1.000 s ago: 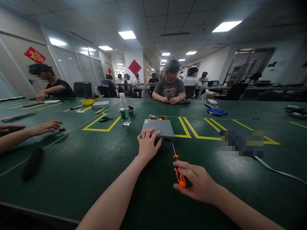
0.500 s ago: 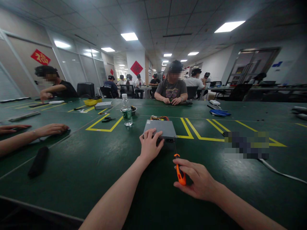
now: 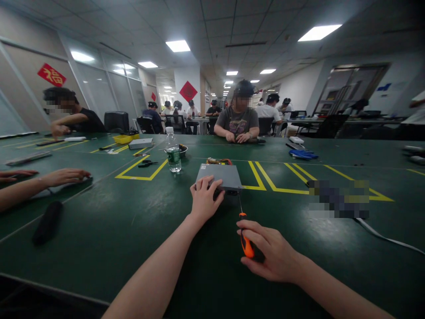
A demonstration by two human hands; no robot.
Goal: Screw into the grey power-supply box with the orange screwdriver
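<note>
A flat grey metal box (image 3: 221, 176) lies on the green table (image 3: 109, 230) ahead of me, with coloured wires at its far edge. My left hand (image 3: 204, 200) rests on the box's near left corner, fingers curled over its top and front. My right hand (image 3: 270, 254) is closed around the orange-and-black handle of a screwdriver (image 3: 245, 237). The thin shaft points away from me, and its tip meets the box's near face.
A water bottle (image 3: 173, 153) and a small bowl stand left of the box, inside yellow floor-tape lines (image 3: 139, 170). A co-worker's hands (image 3: 58, 177) rest at the left; a black object (image 3: 48, 221) lies nearby. Across the table a person (image 3: 238, 119) sits. A white cable (image 3: 385, 237) runs right.
Both hands stay where they were on the box and the screwdriver. The view shifted slightly. The co-worker's hand at the left moved a little.
</note>
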